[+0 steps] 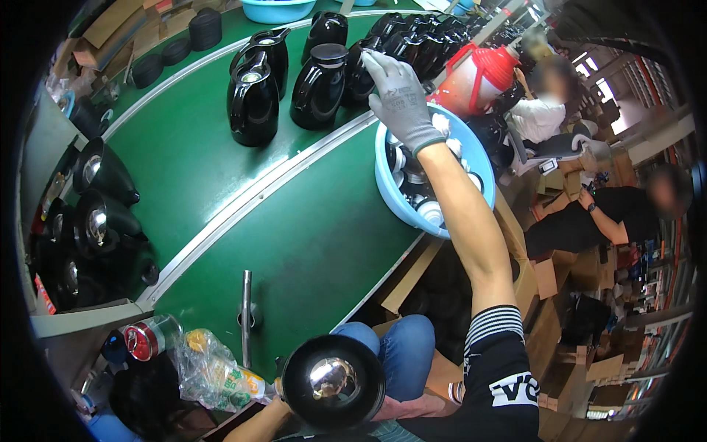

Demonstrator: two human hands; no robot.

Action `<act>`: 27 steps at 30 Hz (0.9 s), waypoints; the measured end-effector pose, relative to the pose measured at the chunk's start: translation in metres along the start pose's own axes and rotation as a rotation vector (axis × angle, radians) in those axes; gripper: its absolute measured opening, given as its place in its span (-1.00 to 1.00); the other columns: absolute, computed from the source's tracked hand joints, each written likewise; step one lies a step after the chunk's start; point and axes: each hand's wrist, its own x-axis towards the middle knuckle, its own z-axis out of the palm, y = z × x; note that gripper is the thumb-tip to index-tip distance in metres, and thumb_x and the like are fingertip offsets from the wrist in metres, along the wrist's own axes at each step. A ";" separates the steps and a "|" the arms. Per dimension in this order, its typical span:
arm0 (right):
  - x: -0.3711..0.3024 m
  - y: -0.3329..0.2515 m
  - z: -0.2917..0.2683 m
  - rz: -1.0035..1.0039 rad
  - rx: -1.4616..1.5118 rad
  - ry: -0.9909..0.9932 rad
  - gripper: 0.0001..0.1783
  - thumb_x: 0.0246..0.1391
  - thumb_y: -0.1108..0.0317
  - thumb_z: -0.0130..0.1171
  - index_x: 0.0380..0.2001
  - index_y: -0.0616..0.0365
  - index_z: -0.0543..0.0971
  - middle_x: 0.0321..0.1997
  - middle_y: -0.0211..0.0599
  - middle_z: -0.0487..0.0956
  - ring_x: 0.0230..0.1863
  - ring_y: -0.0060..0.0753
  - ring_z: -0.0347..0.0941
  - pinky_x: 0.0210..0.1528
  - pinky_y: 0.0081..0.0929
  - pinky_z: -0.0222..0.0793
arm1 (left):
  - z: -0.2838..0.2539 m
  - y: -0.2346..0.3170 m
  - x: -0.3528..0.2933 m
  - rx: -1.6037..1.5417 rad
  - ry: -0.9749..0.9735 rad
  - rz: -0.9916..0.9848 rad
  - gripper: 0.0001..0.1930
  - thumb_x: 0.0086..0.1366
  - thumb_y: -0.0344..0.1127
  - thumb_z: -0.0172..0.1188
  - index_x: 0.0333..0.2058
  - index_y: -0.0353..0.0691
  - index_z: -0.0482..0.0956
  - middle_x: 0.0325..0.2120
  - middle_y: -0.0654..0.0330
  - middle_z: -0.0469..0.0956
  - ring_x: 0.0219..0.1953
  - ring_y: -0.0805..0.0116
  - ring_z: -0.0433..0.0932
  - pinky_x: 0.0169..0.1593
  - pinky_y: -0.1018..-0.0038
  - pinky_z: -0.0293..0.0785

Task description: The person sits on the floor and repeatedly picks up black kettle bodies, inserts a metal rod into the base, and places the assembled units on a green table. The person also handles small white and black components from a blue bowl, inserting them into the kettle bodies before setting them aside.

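Observation:
In front of my lap, a glossy black jug body point(294, 376) tilts its round, mirror-lined opening up at me. My left hand point(275, 398) grips it from the left side, with most of the fingers hidden behind it. My right hand point(398, 94), in a grey glove, reaches far forward with fingers stretched out. Its fingertips are at the top of a black vacuum jug point(356, 82); whether they grip it I cannot make out. Left of that jug stand a lidded black jug point(318, 92) and an open-topped one point(252, 107). Under my right wrist is a blue basin point(384, 177) holding white and dark round parts.
Several black jug bodies point(99, 217) are stacked at the left. A metal rail point(261, 196) crosses the green table point(309, 243). Near me are an upright metal tube point(247, 317), a plastic bag point(213, 376) and a red can point(141, 341). A red-and-white jug point(475, 77) stands beyond the basin. People sit at the right.

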 end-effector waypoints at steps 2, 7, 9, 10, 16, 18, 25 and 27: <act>-0.019 0.013 -0.004 0.083 0.031 -0.003 -0.13 -0.02 0.42 0.33 0.45 0.08 0.40 0.38 -0.08 0.50 0.35 0.00 0.44 0.46 -0.10 0.30 | 0.000 0.001 0.000 0.017 0.000 0.014 -0.52 0.65 -0.10 -0.02 0.38 -0.21 0.37 0.31 0.06 0.45 0.27 0.09 0.50 0.35 0.08 0.52; -0.071 0.004 -0.016 0.139 0.103 -0.147 -0.13 0.05 0.27 0.38 0.46 0.10 0.38 0.41 0.00 0.47 0.43 0.09 0.39 0.50 -0.03 0.26 | 0.000 0.006 0.002 0.037 0.006 0.038 -0.50 0.65 -0.10 -0.02 0.41 -0.21 0.35 0.34 0.07 0.43 0.30 0.09 0.48 0.37 0.07 0.51; -0.093 -0.004 -0.020 0.165 0.153 -0.175 -0.17 0.07 0.26 0.38 0.43 0.14 0.41 0.40 0.02 0.48 0.42 0.11 0.39 0.50 -0.02 0.25 | -0.001 0.007 0.002 0.048 0.008 0.039 -0.50 0.65 -0.10 -0.02 0.42 -0.21 0.35 0.35 0.07 0.42 0.31 0.09 0.48 0.38 0.07 0.50; -0.101 -0.010 -0.022 0.182 0.192 -0.178 -0.18 0.07 0.25 0.38 0.42 0.15 0.42 0.40 0.02 0.48 0.42 0.11 0.39 0.50 -0.02 0.24 | -0.001 0.009 0.002 0.057 0.009 0.041 -0.49 0.66 -0.10 -0.02 0.43 -0.20 0.34 0.36 0.07 0.42 0.32 0.09 0.47 0.39 0.06 0.50; -0.142 -0.038 -0.041 0.246 0.276 -0.328 -0.24 0.14 0.11 0.35 0.38 0.15 0.46 0.38 -0.01 0.50 0.42 0.05 0.38 0.52 -0.02 0.21 | -0.001 0.015 0.003 0.075 0.018 0.049 -0.48 0.66 -0.10 -0.03 0.46 -0.20 0.32 0.40 0.08 0.40 0.35 0.10 0.46 0.41 0.05 0.49; -0.153 -0.049 -0.046 0.249 0.270 -0.289 -0.24 0.16 0.08 0.36 0.38 0.16 0.46 0.38 0.01 0.50 0.42 0.05 0.39 0.51 -0.03 0.22 | -0.002 0.015 0.006 0.069 0.014 0.049 -0.47 0.67 -0.10 -0.03 0.47 -0.20 0.31 0.41 0.08 0.40 0.36 0.10 0.45 0.42 0.05 0.48; -0.177 -0.072 -0.043 0.225 0.274 -0.225 -0.27 0.18 0.06 0.37 0.34 0.19 0.50 0.35 0.06 0.50 0.37 0.07 0.41 0.46 -0.04 0.27 | 0.004 0.012 0.009 -0.020 0.016 0.043 -0.46 0.68 -0.10 -0.05 0.49 -0.18 0.30 0.45 0.08 0.38 0.41 0.12 0.43 0.46 0.08 0.46; -0.158 -0.068 -0.036 0.265 0.270 -0.160 -0.29 0.20 0.08 0.37 0.34 0.19 0.50 0.35 0.08 0.50 0.33 0.10 0.44 0.44 -0.06 0.32 | 0.012 0.016 0.006 -0.069 0.020 0.016 -0.46 0.68 -0.09 -0.06 0.49 -0.17 0.31 0.45 0.07 0.39 0.43 0.16 0.43 0.48 0.15 0.44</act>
